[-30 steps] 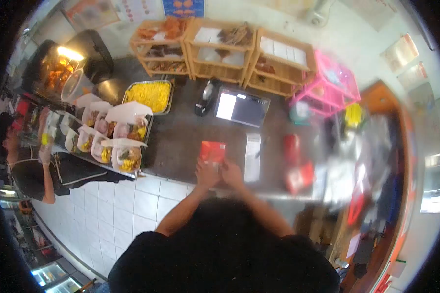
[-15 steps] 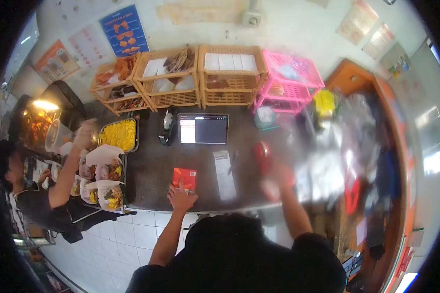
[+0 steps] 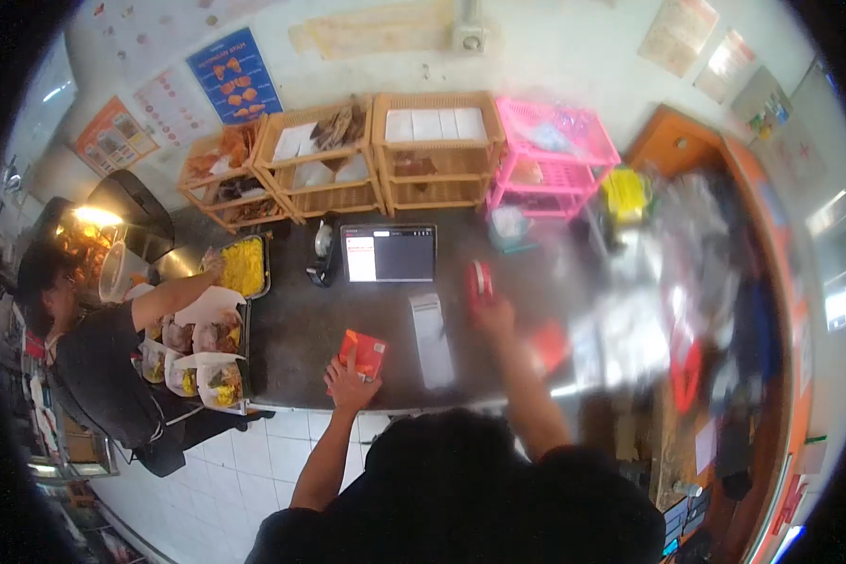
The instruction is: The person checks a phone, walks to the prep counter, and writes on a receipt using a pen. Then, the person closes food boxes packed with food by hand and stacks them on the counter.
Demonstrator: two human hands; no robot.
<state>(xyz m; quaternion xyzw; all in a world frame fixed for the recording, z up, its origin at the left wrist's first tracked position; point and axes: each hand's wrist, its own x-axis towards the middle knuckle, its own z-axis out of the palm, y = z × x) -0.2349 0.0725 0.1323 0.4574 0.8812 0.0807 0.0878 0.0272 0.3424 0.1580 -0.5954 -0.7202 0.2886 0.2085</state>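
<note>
My left hand rests on the lower part of a red packet, its fingers apart and pressing it to the dark counter. Further right, my right hand is closed on the near end of a red stapler-like tool. A long white paper slip lies between my hands. Behind it stands a tablet with its screen lit, and a black tape dispenser is just left of the tablet. Another red item, blurred, lies right of my right forearm.
Tan racks and a pink rack line the wall. At the left a co-worker reaches into a tray of yellow food, beside open white food boxes. Blurred plastic bags lie at the right.
My right hand has left the packet and gone right, now gripping the red tool, which has shifted left since half a second ago. The packet has tilted slightly under my left hand. The co-worker's arm has moved.
</note>
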